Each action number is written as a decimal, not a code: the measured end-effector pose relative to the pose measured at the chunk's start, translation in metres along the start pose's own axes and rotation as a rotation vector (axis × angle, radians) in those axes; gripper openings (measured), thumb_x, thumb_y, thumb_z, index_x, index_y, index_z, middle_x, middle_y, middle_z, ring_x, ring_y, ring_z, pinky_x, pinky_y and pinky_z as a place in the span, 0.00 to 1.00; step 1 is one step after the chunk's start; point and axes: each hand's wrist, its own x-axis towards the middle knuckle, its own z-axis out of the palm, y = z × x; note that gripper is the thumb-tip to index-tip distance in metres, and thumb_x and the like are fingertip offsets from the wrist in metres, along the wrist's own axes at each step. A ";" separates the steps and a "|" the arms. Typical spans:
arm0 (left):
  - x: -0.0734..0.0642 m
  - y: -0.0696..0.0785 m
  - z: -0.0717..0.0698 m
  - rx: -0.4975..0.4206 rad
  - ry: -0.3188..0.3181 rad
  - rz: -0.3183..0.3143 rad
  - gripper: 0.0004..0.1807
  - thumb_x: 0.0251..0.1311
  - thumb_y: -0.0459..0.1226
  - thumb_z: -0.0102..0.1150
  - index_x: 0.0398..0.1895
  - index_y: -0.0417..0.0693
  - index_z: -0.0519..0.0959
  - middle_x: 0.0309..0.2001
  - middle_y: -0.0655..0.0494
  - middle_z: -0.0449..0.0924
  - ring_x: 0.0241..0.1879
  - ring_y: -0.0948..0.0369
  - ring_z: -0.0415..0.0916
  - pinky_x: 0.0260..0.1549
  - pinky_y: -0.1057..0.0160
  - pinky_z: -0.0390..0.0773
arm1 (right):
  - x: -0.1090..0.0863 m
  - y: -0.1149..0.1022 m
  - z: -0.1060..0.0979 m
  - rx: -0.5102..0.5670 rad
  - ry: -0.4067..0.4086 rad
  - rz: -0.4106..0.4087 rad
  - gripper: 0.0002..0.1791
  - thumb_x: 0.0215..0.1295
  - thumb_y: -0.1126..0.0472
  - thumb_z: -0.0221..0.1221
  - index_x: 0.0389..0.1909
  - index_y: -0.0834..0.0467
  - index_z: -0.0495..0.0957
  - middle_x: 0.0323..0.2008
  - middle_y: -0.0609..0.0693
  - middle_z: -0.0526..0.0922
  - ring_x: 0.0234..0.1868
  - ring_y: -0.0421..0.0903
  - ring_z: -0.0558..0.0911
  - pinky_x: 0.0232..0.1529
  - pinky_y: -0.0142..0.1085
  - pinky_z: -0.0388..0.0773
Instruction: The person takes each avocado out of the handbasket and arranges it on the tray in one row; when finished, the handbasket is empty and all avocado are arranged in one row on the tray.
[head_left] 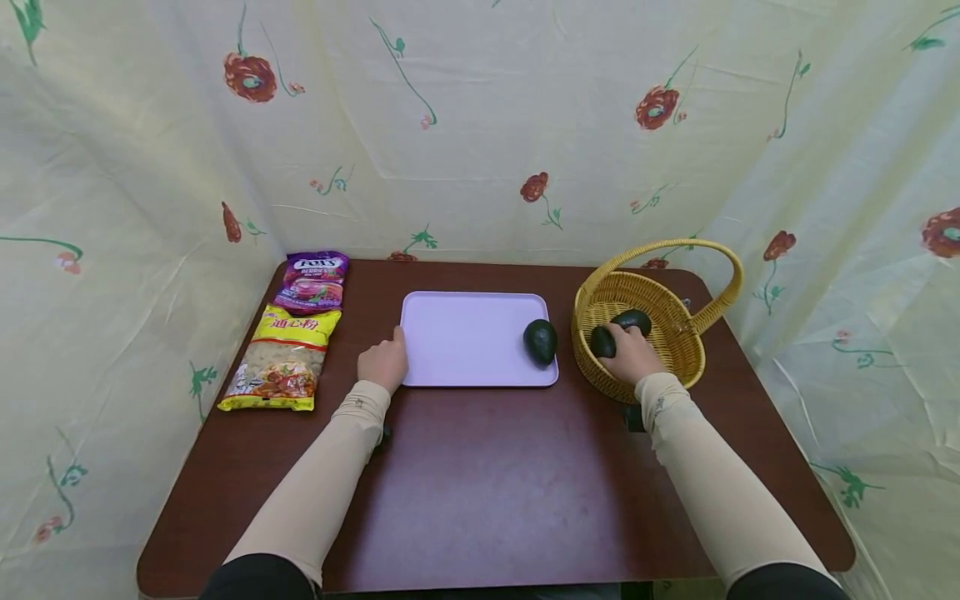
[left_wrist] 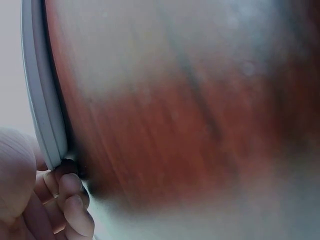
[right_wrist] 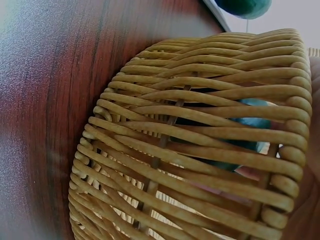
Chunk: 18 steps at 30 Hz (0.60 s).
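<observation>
A pale purple tray (head_left: 472,337) lies on the table with one dark green avocado (head_left: 540,342) on its right end. My left hand (head_left: 383,363) grips the tray's left edge; in the left wrist view the curled fingers (left_wrist: 75,205) are at the rim. To the right, my right hand (head_left: 630,357) reaches over the near rim into a wicker basket (head_left: 678,333). It holds an avocado (head_left: 603,342) on the basket's left side. Another avocado (head_left: 632,321) lies just beyond the fingers. Through the weave in the right wrist view, dark green avocado skin (right_wrist: 252,120) shows; the fingers are mostly hidden.
On the left of the brown table (head_left: 495,492) lie a purple snack bag (head_left: 312,283) and, nearer, a yellow pasta bag (head_left: 281,358). The basket's tall handle (head_left: 720,250) arches above it. A flower-patterned curtain (head_left: 465,150) encloses the table's back and sides.
</observation>
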 end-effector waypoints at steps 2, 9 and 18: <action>0.000 0.000 0.000 0.000 0.000 -0.002 0.24 0.73 0.35 0.42 0.69 0.35 0.63 0.36 0.35 0.84 0.30 0.41 0.83 0.29 0.42 0.81 | 0.000 0.001 0.000 0.002 -0.003 0.000 0.40 0.66 0.53 0.62 0.74 0.61 0.57 0.64 0.77 0.61 0.60 0.74 0.71 0.54 0.64 0.70; 0.001 -0.001 0.001 -0.001 0.002 -0.004 0.24 0.73 0.35 0.41 0.69 0.35 0.63 0.36 0.35 0.84 0.31 0.41 0.83 0.30 0.42 0.81 | 0.001 0.003 0.001 0.002 0.001 -0.002 0.40 0.66 0.54 0.62 0.74 0.62 0.57 0.64 0.77 0.62 0.60 0.74 0.71 0.55 0.64 0.70; 0.000 -0.001 -0.001 -0.002 0.000 0.003 0.24 0.72 0.35 0.42 0.68 0.34 0.63 0.36 0.36 0.84 0.30 0.41 0.83 0.29 0.42 0.81 | 0.001 0.002 0.000 0.004 0.014 -0.023 0.40 0.66 0.53 0.63 0.73 0.63 0.58 0.63 0.77 0.63 0.59 0.73 0.72 0.54 0.63 0.71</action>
